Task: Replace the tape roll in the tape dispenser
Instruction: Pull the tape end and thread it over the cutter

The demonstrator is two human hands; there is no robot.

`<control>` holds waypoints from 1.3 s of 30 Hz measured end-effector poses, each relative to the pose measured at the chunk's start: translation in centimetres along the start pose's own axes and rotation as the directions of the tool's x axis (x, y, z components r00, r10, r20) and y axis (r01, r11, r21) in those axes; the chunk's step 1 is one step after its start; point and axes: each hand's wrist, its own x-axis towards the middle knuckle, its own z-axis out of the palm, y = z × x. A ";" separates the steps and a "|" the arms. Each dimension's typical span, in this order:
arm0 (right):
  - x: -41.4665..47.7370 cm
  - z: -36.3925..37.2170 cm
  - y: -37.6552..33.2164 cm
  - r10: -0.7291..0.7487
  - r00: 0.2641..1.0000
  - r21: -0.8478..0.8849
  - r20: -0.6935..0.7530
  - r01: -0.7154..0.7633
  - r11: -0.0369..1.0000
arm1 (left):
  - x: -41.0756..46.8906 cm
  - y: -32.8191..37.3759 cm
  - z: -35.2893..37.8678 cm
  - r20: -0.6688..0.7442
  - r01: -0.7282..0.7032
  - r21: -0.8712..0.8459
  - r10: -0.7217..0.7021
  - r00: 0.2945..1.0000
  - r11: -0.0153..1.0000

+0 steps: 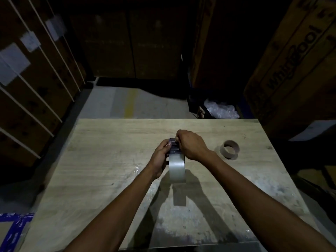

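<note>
The tape dispenser point(174, 145) is gripped from its nine o'clock side by the left hand point(161, 157), whose fingers are curled around the frame, and it is held just above the middle of the wooden table point(109, 160). The right hand point(190, 144) is closed over the dispenser's far end, at twelve o'clock, with its fingertips pinched at the toothed front edge; what exactly is pinched there cannot be told. A full roll of clear tape point(177, 168) is seated in the dispenser, at six o'clock from both hands. An empty cardboard core point(229, 149) is seen lying on the table at three o'clock from the hands, well apart from them. The tabletop is pale wood grain, scuffed and whitened toward its near edge, and the shadows of the arms and the roll are cast across it. Beyond the table a grey floor with a faint yellow line point(131, 104) is visible at twelve o'clock. Tall cardboard boxes point(291, 60) are stacked around in the dim room, with white strapping on those at ten o'clock. Blue tape point(16, 222) is seen at eight o'clock.
</note>
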 end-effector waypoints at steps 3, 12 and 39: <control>0.3 -0.9 -0.8 -0.008 1.000 -0.043 0.006 0.008 0.999 | -0.6 0.7 -0.2 0.001 -0.002 -0.003 0.002 1.000 1.000; 1.2 -2.4 -1.9 0.035 0.999 -0.050 -0.008 -0.036 0.998 | -1.9 2.3 0.2 -0.069 -0.025 -0.079 0.019 0.997 0.997; 3.9 -6.2 -2.7 0.142 0.990 0.185 -0.019 -0.136 0.973 | -0.7 5.9 0.5 0.185 0.063 -0.004 -0.061 0.981 0.998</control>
